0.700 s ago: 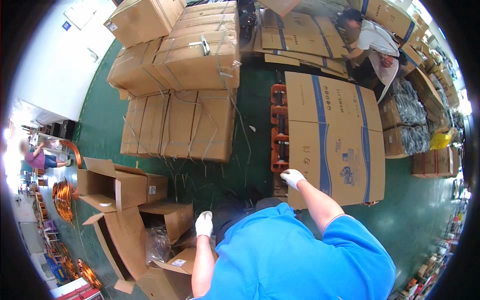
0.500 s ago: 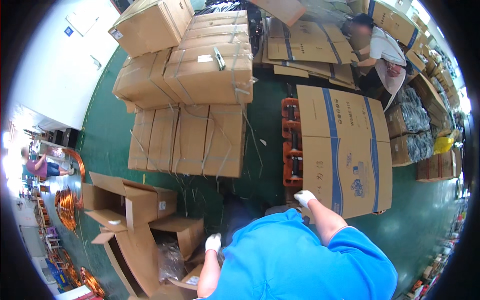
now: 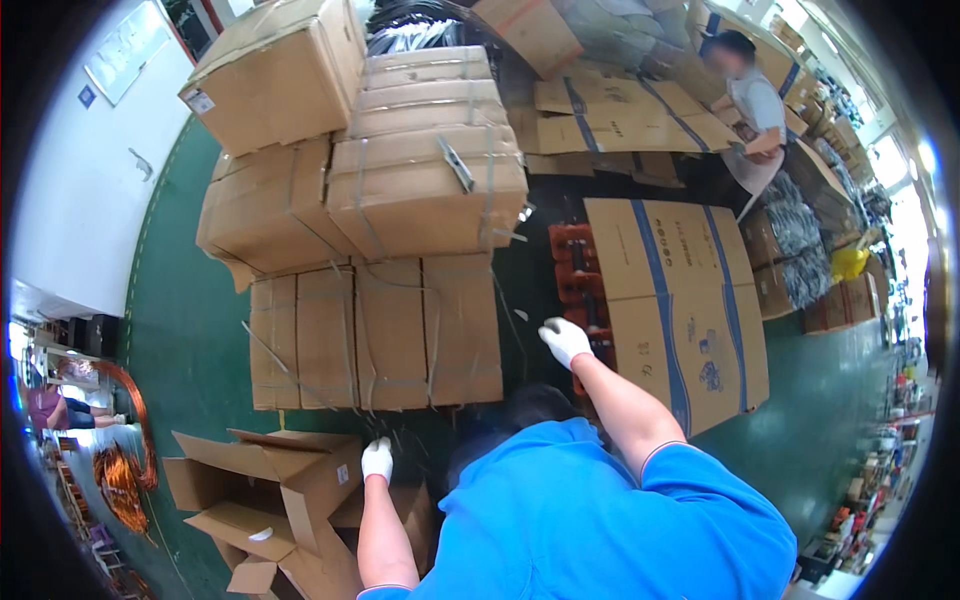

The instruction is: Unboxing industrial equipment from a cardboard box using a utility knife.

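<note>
My left hand [image 3: 377, 461], in a white glove, hangs beside an open cardboard box [image 3: 310, 487] at the lower left. Its fingers are curled, with nothing visible in them. My right hand [image 3: 565, 342], also white-gloved, is loosely closed and seems empty. It is nearest to the orange-red frames [image 3: 577, 262] beside a flat pile of printed cardboard [image 3: 680, 310] with blue bands. Ahead stands a stack of brown cartons [image 3: 425, 205] with loose pale straps [image 3: 433, 330]. A slim grey-green tool [image 3: 456, 164] lies on an upper carton.
A co-worker [image 3: 755, 110] at the far right holds the edge of a flattened cardboard sheet [image 3: 630, 125]. Grey wrapped bundles [image 3: 795, 240] and a yellow bag [image 3: 849, 263] are at the right. Coiled copper-coloured material [image 3: 122, 490] lies at the left, on green floor [image 3: 190, 350].
The carton stack now appears nearer. Both my hands have moved forward, the right also leftward, away from the printed cardboard. The co-worker stands more upright, and the sheet's near edge has lifted.
</note>
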Available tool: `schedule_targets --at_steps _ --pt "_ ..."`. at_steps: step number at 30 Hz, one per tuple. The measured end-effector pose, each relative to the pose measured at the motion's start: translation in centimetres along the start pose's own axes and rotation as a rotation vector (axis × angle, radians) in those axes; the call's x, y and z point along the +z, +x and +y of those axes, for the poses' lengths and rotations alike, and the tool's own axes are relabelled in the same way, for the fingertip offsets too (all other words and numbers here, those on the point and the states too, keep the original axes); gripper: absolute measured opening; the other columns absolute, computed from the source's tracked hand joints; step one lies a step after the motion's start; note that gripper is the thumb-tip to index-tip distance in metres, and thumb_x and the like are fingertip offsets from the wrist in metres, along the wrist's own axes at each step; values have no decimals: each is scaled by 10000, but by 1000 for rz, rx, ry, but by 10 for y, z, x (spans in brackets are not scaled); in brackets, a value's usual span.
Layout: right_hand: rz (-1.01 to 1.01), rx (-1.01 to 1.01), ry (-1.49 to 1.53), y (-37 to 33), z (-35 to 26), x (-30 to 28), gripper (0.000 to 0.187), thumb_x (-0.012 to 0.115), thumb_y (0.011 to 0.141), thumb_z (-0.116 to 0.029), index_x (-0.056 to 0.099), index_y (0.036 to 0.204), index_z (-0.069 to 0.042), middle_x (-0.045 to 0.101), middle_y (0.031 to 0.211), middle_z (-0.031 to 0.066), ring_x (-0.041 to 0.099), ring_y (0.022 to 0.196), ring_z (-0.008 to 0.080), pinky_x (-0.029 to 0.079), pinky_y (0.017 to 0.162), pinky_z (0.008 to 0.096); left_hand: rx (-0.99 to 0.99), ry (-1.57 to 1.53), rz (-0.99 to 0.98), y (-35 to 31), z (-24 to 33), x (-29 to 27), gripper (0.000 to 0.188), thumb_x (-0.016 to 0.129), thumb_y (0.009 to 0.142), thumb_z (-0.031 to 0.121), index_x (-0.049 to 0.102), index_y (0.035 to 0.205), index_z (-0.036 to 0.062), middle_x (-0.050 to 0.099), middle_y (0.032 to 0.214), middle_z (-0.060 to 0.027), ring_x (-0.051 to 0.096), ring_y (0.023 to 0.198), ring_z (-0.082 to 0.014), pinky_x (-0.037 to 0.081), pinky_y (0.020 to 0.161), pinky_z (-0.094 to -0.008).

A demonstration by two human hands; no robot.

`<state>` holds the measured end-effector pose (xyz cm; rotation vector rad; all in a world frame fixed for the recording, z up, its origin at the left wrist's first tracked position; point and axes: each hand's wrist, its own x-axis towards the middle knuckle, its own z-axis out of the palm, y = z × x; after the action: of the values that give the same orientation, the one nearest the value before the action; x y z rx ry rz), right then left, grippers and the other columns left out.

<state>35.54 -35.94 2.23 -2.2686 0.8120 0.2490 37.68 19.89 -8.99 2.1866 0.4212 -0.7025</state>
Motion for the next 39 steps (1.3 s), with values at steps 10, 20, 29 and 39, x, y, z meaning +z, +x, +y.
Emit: schedule_targets --at_steps 10,20,29,39 --pt "317 -328 -50 181 -201 -67 744 715 897 -540 581 1467 -81 653 1410 200 620 1293 363 485 1090 434 398 607 49 23 43 -6 426 448 1039 319 728 970 6 721 1081 -284 667 1017 -471 516 941 -530" --pt "411 -307 -385 310 -231 -68 708 778 836 -439 571 1420 -95 696 1196 188 698 1071 382 558 935 516 -509 171 -143 -136 42 67 568 474 1016 484 757 1192 24 679 1322 -263 619 1274 -439 481 1085 -482" --pt "510 -360 -165 334 -260 -37 556 711 861 -324 636 1390 -168 757 1189 153 731 1021 395 572 884 527 -237 282 59 -42 116 5 551 507 1019 517 761 1146 45 714 1236 -260 659 1187 -443 516 1033 -522" --pt "439 -354 -245 369 -243 -17 528 657 944 -368 623 1418 -139 769 1228 117 745 1065 354 574 905 479 -109 6 128 7 245 -4 517 475 1017 482 738 1219 85 717 1288 -194 664 1213 -396 515 1045 -487"
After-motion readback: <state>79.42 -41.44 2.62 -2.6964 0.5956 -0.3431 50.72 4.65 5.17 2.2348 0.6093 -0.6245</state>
